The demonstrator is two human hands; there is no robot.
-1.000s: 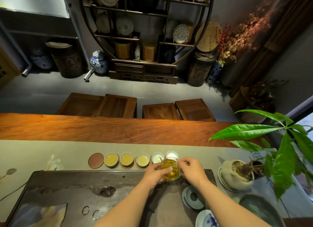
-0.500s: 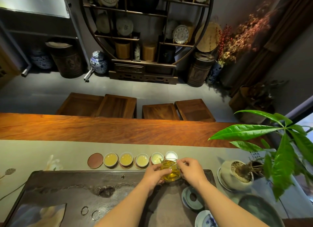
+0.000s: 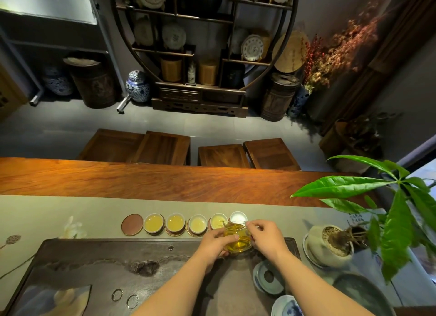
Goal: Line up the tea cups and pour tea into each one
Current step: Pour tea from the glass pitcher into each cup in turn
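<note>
Fingers (image 3: pixel 230 239) of both hands clasp glass pitcher (image 3: pixel 237 241), tilted cupward.

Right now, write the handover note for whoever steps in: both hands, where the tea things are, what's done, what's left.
Left hand: wrapped around the left side of the glass pitcher.
Right hand: pinching the pitcher's right rim and handle side.
Pitcher: held tilted left over the near edge of the cup row, still about half full of amber tea, spout at the fourth cup.
Row on the runner, left to right: empty brown coaster, then five cups.
Done: first three cups hold tea; the fourth is filling.
Left: finish the fourth, then fill the fifth cup, which looks empty.
</note>
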